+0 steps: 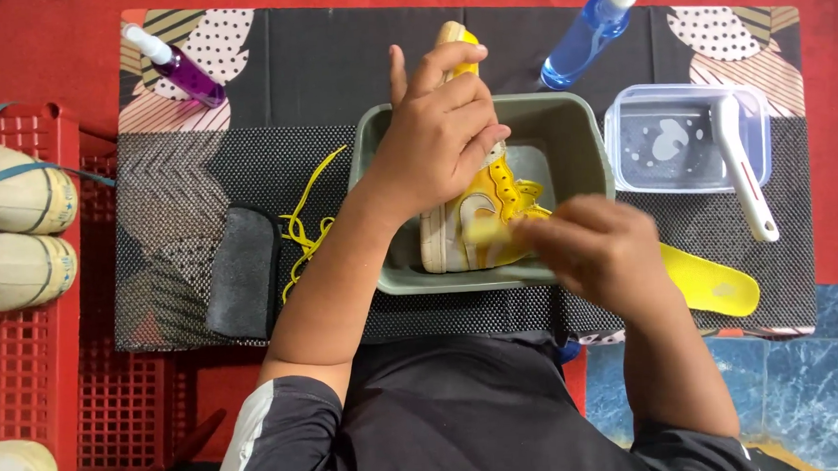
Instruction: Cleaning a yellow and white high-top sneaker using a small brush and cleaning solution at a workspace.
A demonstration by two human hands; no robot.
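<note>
A yellow and white sneaker point(479, 214) stands on its side inside a grey-green plastic tub point(575, 139) on a black mat. My left hand point(438, 131) grips the sneaker from above, fingers wrapped over its upper. My right hand point(603, 246) is blurred with motion at the shoe's near side and holds a small pale yellow brush or pad point(485, 231) against it. Loose yellow laces point(304, 226) lie left of the tub. A yellow insole point(713, 284) lies to the right, partly hidden by my right hand.
A purple spray bottle point(181, 69) lies at the back left, a blue spray bottle point(589, 32) at the back right. A clear container point(632, 104) holds liquid and a white-handled brush point(746, 169). A dark cloth point(242, 271) lies on the mat. Red crates point(25, 375) with pale shoes point(14, 230) stand left.
</note>
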